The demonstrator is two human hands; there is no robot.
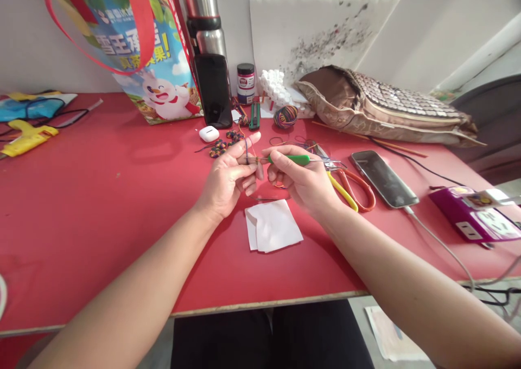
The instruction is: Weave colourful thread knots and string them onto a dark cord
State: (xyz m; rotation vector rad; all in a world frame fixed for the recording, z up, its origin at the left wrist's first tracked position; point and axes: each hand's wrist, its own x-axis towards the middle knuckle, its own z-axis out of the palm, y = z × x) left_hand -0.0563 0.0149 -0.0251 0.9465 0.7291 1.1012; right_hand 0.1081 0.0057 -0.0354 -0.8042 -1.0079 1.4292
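Observation:
My right hand (299,176) is closed around the green handle of a crochet hook (299,159), whose thin metal tip points left. Facing it, my left hand (230,176) pinches a small bit of multicoloured yarn (247,149), with a strand running over the raised index finger. The hook's tip meets the yarn at the left fingertips; the stitches there are too small to make out. Behind my left hand lie dark multicoloured crocheted pieces (218,148). A ball of multicoloured yarn (286,116) sits farther back. Folded white paper (274,227) lies below both hands.
Scissors (362,190) and yellow-handled pliers (342,191) lie beside my right wrist. Rightward are a phone (385,178) on a cable and a purple power strip (476,214). A propped phone (214,89), steel flask (205,21), printed bag (142,49) and sequinned bag (391,106) stand behind.

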